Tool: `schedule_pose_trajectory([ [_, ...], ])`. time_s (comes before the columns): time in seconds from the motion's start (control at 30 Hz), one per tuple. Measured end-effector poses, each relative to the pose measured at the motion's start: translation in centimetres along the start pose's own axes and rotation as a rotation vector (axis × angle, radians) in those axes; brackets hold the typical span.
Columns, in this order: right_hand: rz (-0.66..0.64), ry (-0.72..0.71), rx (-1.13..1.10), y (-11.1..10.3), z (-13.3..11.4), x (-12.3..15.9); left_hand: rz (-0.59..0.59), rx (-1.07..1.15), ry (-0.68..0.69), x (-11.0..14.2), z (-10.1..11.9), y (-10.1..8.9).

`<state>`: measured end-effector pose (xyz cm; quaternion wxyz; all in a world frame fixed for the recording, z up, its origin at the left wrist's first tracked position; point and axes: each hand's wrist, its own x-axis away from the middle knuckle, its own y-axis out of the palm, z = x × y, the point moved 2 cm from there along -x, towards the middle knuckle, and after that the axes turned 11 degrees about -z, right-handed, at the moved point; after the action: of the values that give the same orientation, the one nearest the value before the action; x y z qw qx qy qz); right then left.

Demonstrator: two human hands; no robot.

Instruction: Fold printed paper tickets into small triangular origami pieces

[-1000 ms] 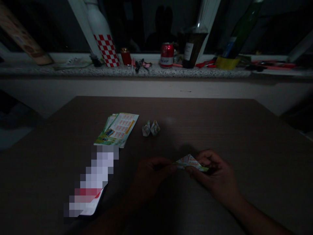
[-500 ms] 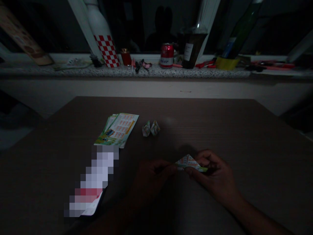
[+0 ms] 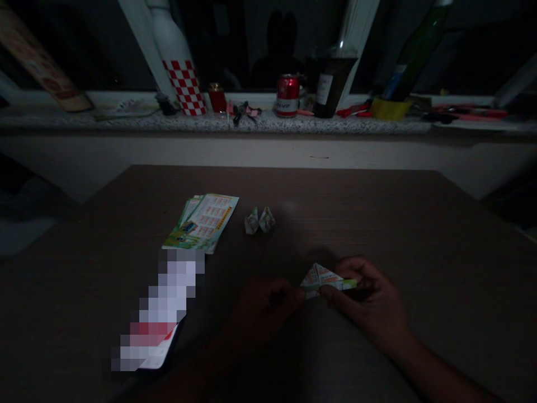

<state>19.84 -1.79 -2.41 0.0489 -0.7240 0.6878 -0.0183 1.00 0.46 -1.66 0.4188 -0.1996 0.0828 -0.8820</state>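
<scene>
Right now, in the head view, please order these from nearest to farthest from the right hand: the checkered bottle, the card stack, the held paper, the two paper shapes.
1. Held paper: in the right hand
2. Two paper shapes: ahead, left
3. Card stack: farther left
4. Checkered bottle: on windowsill, left

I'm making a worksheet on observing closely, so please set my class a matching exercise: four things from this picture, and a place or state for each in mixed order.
Things
1. Folded paper
2. Pile of printed sheets
3. Phone
4. Drinks can

Places and states
A. Lying on the table with its screen lit
B. Standing on the windowsill, mostly red
C. Pinched between the thumb and fingers of the right hand
D. Lying on the table, overlapping one another

Right pairs
1-C, 2-D, 3-A, 4-B
</scene>
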Motion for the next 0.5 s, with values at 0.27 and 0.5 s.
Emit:
schedule_pose_trajectory([
  [0.27,0.012,0.012,-0.013,0.01,-0.01,-0.09,-0.049,-0.099,0.040,0.11,0.23,0.26],
  [0.5,0.003,0.024,-0.009,-0.07,0.03,-0.04,-0.034,-0.152,0.052,0.11,0.15,0.35],
])
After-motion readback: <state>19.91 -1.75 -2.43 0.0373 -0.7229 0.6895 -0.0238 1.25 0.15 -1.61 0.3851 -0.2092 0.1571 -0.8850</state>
